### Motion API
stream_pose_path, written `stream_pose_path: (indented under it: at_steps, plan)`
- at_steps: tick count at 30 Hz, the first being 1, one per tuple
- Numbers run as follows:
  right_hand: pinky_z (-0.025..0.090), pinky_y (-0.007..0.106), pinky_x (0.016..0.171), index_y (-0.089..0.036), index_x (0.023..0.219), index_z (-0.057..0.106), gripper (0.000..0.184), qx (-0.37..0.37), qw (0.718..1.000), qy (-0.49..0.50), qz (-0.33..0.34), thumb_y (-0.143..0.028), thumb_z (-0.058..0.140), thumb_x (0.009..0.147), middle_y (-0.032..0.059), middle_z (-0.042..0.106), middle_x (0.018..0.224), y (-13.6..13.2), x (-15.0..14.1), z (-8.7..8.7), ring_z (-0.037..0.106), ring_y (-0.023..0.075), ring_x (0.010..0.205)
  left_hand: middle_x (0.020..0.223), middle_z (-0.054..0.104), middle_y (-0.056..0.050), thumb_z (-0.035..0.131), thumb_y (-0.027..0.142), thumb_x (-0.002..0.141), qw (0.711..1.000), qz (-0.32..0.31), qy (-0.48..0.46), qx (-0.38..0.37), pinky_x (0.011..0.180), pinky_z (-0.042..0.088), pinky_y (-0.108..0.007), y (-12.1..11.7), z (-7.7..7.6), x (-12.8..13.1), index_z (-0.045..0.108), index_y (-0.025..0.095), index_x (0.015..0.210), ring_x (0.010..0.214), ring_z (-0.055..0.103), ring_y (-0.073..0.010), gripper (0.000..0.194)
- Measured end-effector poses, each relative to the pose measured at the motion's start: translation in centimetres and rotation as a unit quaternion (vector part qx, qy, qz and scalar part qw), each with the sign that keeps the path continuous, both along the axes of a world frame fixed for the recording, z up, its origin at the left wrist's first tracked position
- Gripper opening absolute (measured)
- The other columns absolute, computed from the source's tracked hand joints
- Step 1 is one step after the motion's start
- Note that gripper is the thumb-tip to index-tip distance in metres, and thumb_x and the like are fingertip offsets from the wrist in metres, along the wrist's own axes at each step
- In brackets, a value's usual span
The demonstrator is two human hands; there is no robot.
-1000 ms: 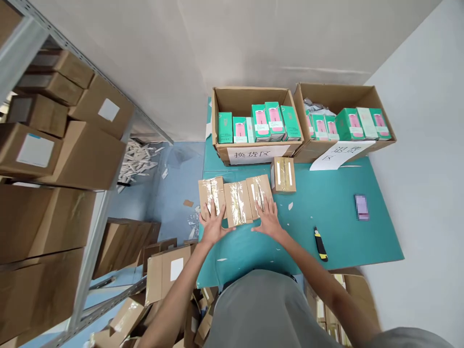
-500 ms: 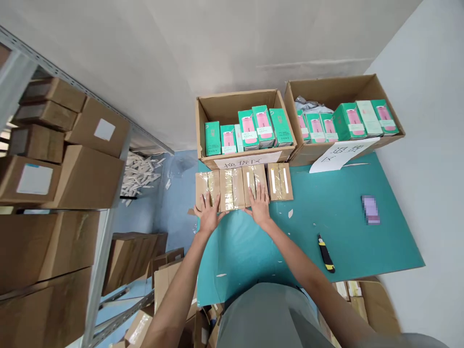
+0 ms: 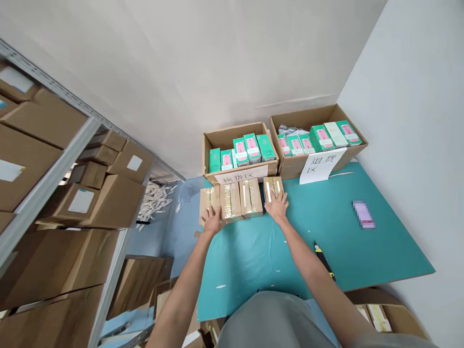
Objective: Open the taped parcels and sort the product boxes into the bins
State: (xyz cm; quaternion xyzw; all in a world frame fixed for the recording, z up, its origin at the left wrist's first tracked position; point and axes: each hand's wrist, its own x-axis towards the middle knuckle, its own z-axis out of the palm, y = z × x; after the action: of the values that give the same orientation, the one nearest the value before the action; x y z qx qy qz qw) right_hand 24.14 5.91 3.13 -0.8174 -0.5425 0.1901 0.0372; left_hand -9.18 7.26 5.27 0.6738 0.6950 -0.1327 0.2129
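Four small taped cardboard boxes stand in a row on the green table, below the left carton. My left hand (image 3: 213, 221) rests with parted fingers on the near part of the leftmost box (image 3: 205, 197). My right hand (image 3: 277, 208) lies over the near end of the rightmost box (image 3: 268, 186), its fingers spread across the top and the thumb at the left side. Between my hands sit two more boxes, a left one (image 3: 229, 198) and a right one (image 3: 250, 195) with a white strip. A narrow gap separates the rightmost box from its neighbour.
Behind the row, two open cartons (image 3: 241, 174) hold several green boxes with pink pictures; paper signs hang in front. A black-and-yellow utility knife (image 3: 324, 261) and a blurred pink phone-like object (image 3: 363, 214) lie on the table (image 3: 384, 251). Shelves of cardboard boxes (image 3: 114, 198) stand left.
My right hand has moved right, from the third box to the rightmost one. My left hand stays at the leftmost box. The whole view has shifted.
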Motion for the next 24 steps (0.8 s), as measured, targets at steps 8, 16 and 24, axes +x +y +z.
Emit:
stream_pose_path:
  at_steps: [8, 16, 24]
  plan:
    - [0.044, 0.067, 0.117, -0.032, 0.179, 0.039, 0.088, 0.041, 0.998, -0.015, 0.053, -0.044, 0.071, 0.097, 0.0194, 0.02, 0.19, -10.8, 1.0, -1.1, 0.036, 0.0505, 0.162, 0.187, -0.002, -0.034, 0.068, 0.049, 0.098, 0.992, 0.062, -0.099, 0.041, 0.137, 0.018, -0.07, -16.0, -6.4, 7.9, 0.009, 0.006, 0.182, 0.176, -0.001, -0.0485, 0.111]
    - [0.04, 0.065, 0.124, -0.017, 0.178, 0.04, 0.087, 0.063, 0.976, -0.041, 0.204, -0.044, 0.068, 0.1, 0.0223, 0.024, 0.188, -29.5, 1.3, -2.3, 0.035, 0.0526, 0.165, 0.183, 0.027, -0.033, 0.067, 0.038, 0.089, 0.978, 0.043, -0.2, -0.047, 0.137, 0.027, -0.064, -28.2, -8.8, 8.3, 0.033, 0.003, 0.172, 0.174, 0.021, -0.0467, 0.096]
    - [0.021, 0.059, 0.14, -0.021, 0.178, 0.042, 0.094, 0.001, 0.854, 0.074, 0.515, -0.04, 0.08, 0.094, 0.011, 0.023, 0.19, -29.3, 0.7, 0.0, 0.012, 0.0441, 0.177, 0.152, 0.071, -0.019, 0.065, 0.022, 0.083, 0.942, 0.119, -0.314, 0.025, 0.128, 0.049, -0.049, -29.1, -8.2, 6.1, 0.069, 0.013, 0.145, 0.148, 0.063, -0.0345, 0.063]
